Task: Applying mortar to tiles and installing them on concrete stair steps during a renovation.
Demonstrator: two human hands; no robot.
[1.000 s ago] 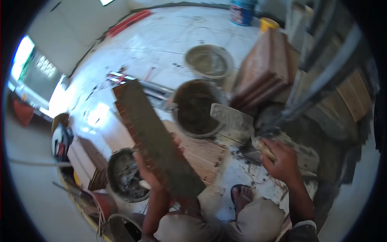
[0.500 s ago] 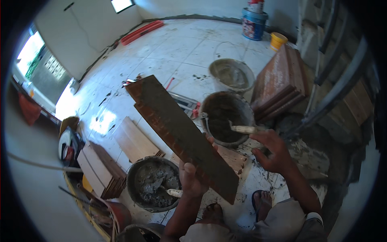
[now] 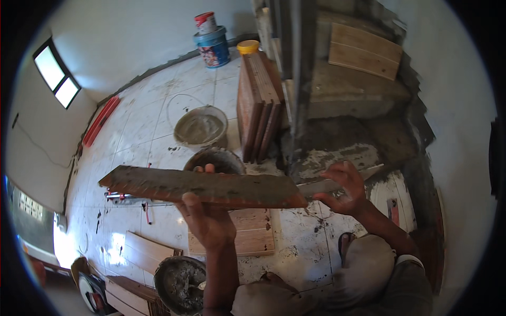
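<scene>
A long, narrow tile (image 3: 247, 190) is held up in front of me, its upper face coated in grey mortar and its reddish-brown edge showing. My left hand (image 3: 208, 226) grips it near the middle, thumb on the near edge and fingertips over the far edge. Just off the tile's right end is my right hand (image 3: 345, 189), its fingers spread and curved with nothing in them. Beyond the right hand rise mortar-smeared stairs (image 3: 337, 108), the lowest part patched with wet grey mortar (image 3: 342, 158). Partly hidden behind the tile stands a dark mortar bucket (image 3: 216, 158).
Farther back are a whitish bucket (image 3: 200, 126) and a stack of reddish-brown tiles (image 3: 258, 105). A metal post (image 3: 303, 68) rises before the stairs. At lower left sit a mortar tub (image 3: 182, 282) and tile stacks (image 3: 126, 297). A wood-patterned tile (image 3: 255, 231) lies below my left hand.
My view has swung right toward the stairs. The tile has turned from steeply slanted to nearly level across my front, still in my left hand. My right hand has left the trowel handle by the bucket.
</scene>
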